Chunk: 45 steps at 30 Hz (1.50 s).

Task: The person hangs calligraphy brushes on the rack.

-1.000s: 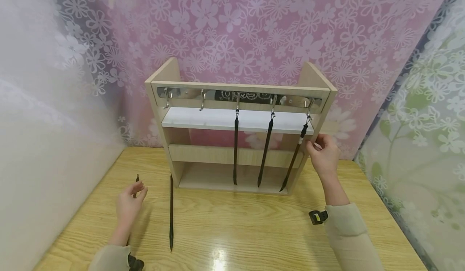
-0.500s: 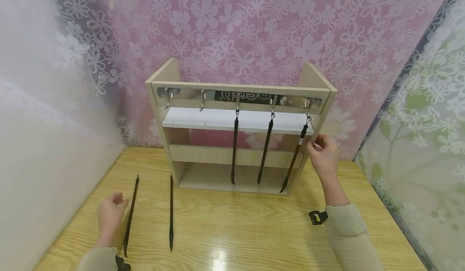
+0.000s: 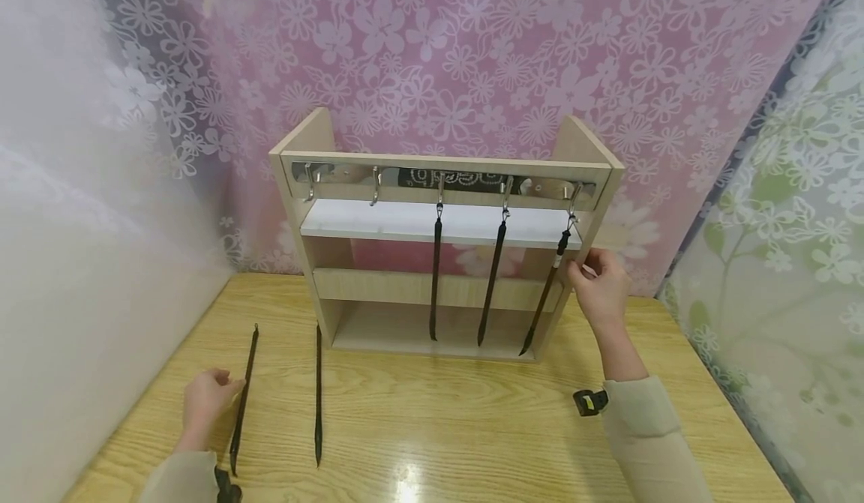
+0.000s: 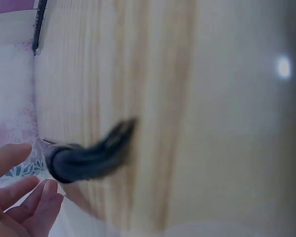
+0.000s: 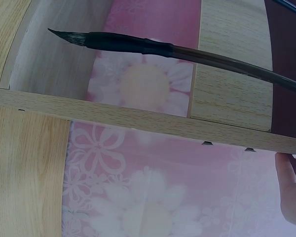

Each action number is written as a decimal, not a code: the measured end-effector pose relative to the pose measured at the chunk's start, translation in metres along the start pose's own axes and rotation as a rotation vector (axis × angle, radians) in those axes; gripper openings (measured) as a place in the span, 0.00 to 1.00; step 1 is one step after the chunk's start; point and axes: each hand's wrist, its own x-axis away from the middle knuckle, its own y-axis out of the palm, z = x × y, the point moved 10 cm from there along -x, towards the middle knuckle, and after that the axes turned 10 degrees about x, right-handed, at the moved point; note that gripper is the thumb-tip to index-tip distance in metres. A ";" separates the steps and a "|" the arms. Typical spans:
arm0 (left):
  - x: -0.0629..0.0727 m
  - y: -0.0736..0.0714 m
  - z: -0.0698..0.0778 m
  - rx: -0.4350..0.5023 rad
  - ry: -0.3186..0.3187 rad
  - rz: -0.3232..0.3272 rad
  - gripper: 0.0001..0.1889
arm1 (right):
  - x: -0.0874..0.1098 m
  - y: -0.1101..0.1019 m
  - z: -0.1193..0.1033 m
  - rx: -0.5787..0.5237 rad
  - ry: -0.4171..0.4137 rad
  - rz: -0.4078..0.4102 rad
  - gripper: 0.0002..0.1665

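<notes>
We see a pink flowered backdrop (image 3: pixel 445 61), perhaps cloth, behind a wood-grain table (image 3: pixel 486 428) with bright glare (image 3: pixel 407 482), a whitish left wall (image 3: pixel 101 248), and a leafy right wall (image 3: pixel 783 263).

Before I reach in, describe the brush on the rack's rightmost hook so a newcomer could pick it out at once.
Face the pale wooden rack on the table and follow the hook strip along its upper front to the rightmost hook. The brush hangs there, tip down. A white band near its upper end sets it apart from the neighbouring brush, which shows none.
</notes>
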 end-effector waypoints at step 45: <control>-0.001 0.021 0.019 -0.050 -0.028 -0.150 0.15 | 0.001 0.002 0.003 -0.037 0.044 -0.029 0.12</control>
